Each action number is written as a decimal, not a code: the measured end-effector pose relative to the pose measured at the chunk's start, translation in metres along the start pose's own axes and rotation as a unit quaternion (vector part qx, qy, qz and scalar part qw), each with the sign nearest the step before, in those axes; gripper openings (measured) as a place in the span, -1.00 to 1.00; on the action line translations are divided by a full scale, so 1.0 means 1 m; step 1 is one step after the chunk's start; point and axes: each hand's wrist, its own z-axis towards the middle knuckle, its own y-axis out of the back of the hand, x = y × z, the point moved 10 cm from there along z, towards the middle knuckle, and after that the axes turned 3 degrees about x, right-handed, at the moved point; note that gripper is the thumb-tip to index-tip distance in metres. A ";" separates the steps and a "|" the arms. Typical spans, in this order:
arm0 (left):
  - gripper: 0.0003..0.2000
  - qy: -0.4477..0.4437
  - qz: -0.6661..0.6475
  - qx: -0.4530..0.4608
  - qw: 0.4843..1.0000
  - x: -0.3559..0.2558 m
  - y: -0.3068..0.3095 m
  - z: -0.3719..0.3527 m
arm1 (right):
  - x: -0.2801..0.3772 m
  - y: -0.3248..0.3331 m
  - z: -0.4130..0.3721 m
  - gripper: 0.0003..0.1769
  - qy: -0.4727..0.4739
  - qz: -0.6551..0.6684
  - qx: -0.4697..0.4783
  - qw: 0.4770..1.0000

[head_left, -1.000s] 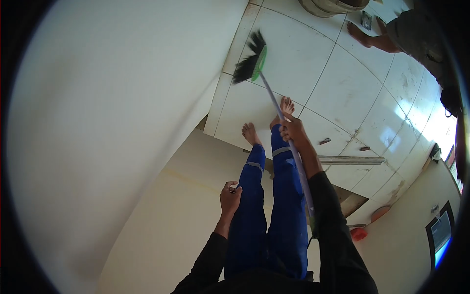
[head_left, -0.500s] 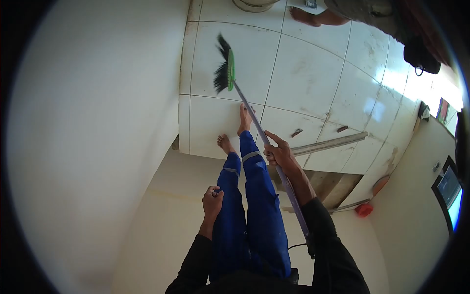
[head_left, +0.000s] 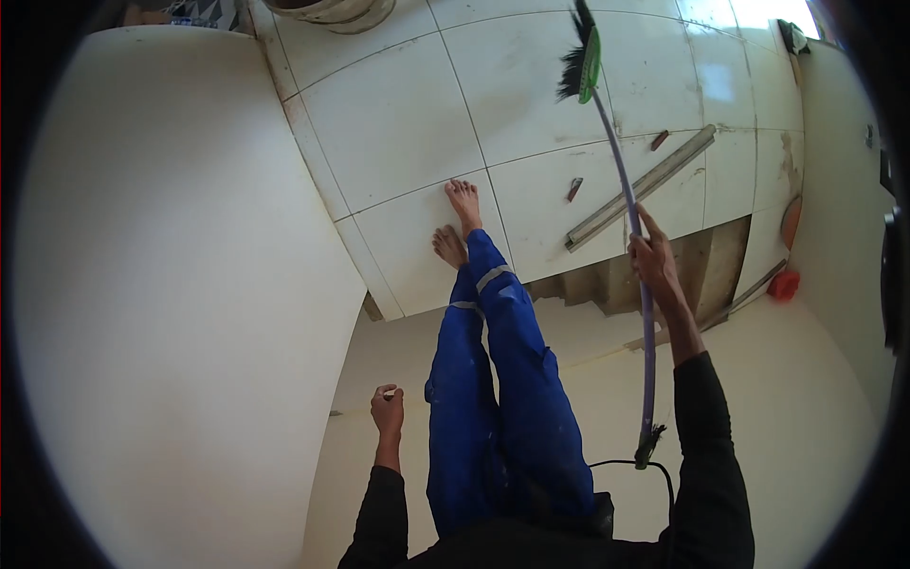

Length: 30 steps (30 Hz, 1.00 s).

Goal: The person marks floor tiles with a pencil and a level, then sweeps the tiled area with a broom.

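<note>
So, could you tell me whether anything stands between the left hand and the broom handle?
Yes. The person's own legs, in blue trousers, are between the left hand and the broom handle, which the right hand grips on their far side.

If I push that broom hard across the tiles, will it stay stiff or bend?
Probably light: the right hand holds the broom alone, mid-handle. The long thin handle may flex somewhat under pressure. The black bristles look soft, so they would likely splay on the floor.
</note>
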 end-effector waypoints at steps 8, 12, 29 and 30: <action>-0.69 -0.150 0.060 -0.001 0.987 -0.050 -0.014 -0.012 | -0.140 -0.111 -0.114 -0.30 -0.107 0.184 0.115 0.970; -0.68 -0.170 0.073 0.006 0.983 -0.049 -0.015 -0.004 | -0.188 -0.085 -0.051 -0.37 0.101 -0.073 -0.028 0.992; -0.50 -0.347 0.348 0.028 0.870 -0.300 -0.291 -0.062 | -0.320 0.223 -0.141 -0.53 -0.076 0.238 -0.174 0.953; -0.48 -0.362 0.376 0.035 0.852 -0.322 -0.336 -0.072 | -0.338 0.246 -0.124 -0.53 -0.083 0.246 -0.189 0.947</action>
